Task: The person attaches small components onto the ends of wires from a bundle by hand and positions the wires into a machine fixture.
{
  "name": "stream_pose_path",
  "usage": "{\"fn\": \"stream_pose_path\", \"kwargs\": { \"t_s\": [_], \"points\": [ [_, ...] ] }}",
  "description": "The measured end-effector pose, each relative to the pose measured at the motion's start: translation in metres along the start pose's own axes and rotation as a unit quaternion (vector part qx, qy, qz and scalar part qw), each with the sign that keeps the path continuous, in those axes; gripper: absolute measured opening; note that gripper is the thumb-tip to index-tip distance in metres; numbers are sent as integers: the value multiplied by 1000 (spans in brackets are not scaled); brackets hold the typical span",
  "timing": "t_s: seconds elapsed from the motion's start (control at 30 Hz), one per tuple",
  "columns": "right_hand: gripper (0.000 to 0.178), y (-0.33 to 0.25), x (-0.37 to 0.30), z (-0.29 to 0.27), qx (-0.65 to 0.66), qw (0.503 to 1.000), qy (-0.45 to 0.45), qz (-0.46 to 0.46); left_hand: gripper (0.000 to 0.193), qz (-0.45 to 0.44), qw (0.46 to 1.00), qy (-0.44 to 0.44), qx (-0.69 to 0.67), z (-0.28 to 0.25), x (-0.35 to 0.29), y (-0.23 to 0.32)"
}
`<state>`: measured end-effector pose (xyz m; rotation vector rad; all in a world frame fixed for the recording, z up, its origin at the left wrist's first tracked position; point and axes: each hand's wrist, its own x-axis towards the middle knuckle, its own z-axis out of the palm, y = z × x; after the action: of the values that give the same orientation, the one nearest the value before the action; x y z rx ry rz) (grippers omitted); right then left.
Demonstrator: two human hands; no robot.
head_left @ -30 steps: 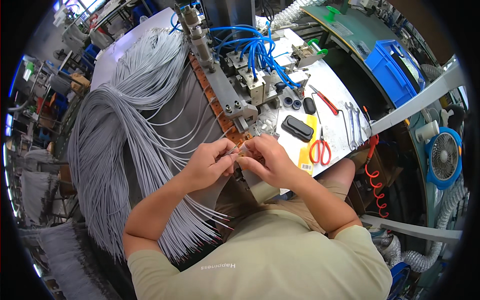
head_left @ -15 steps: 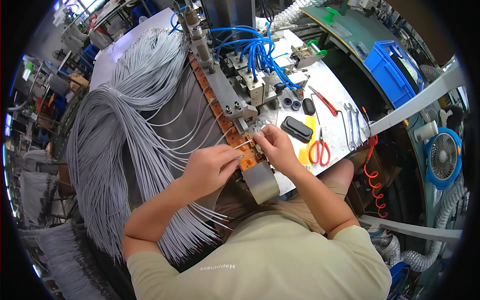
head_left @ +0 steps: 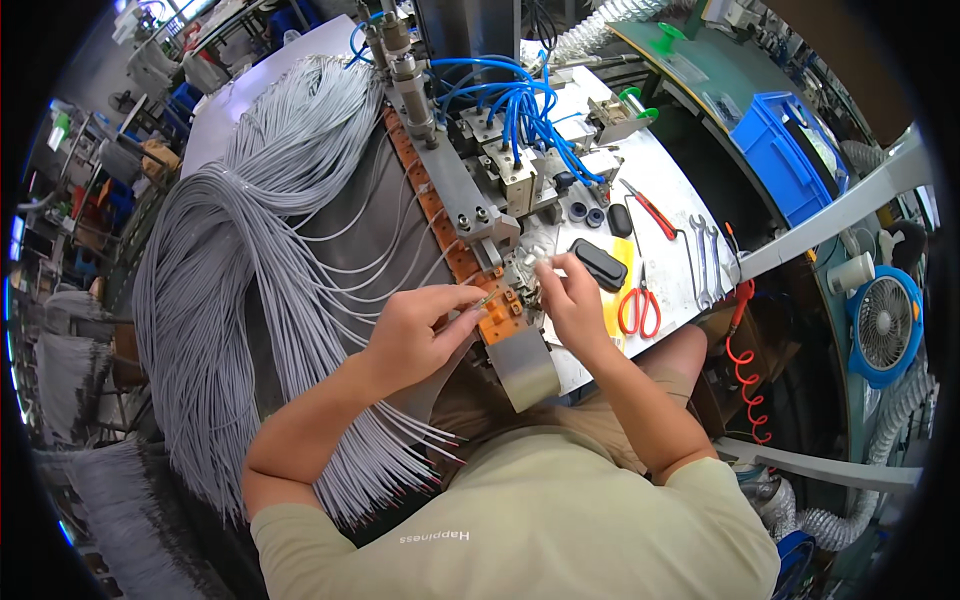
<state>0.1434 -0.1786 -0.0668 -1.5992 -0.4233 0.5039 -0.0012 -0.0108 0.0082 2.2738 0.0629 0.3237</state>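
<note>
From this remote seat, my left hand (head_left: 425, 330) has its grip pinched on a thin cable end (head_left: 487, 298), best held steady by the orange fixture (head_left: 505, 325) at its three o'clock; my right hand (head_left: 577, 315), grip unclear, nears pale parts (head_left: 528, 264) at its eleven.

The person wears a pale sage-green T-shirt (head_left: 560, 500), softly creased, with 1 short line of small white lettering (head_left: 434, 537) on it. Its 2 short sleeves, left sleeve (head_left: 300, 535) and right sleeve (head_left: 705, 490), stop above the elbows, so the forearms, the left hand (head_left: 425, 335) and the right hand (head_left: 572, 305) are bare. Below sit tan bottoms (head_left: 592, 420), probably shorts though mostly hidden, with 1 bare knee (head_left: 683, 350) showing.
</note>
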Motion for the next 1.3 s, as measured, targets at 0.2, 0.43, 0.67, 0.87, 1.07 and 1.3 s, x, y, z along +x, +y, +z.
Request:
{"fn": "stream_pose_path", "kwargs": {
  "t_s": [0.2,0.43,0.67,0.87,1.07,1.3],
  "points": [
    [12,-32,-40,14,-166,939,-32,-298,17,-150,961,-54,-224,-1,0,-1],
    [14,-24,-37,18,-170,925,-44,-336,16,-52,993,-8,-109,8,1,-4],
    [10,-27,-39,23,-157,941,-49,-295,17,-67,991,1,-117,7,-3,-9],
    [8,-32,-38,23,-184,932,-56,-306,16,-54,994,21,-91,6,-4,-9],
    [8,-31,-37,20,-199,940,-83,-264,14,-31,999,14,-18,5,-3,-6],
    [14,-35,-29,11,-182,945,-167,-213,11,27,998,-20,59,2,-2,-2]
  ]
}}
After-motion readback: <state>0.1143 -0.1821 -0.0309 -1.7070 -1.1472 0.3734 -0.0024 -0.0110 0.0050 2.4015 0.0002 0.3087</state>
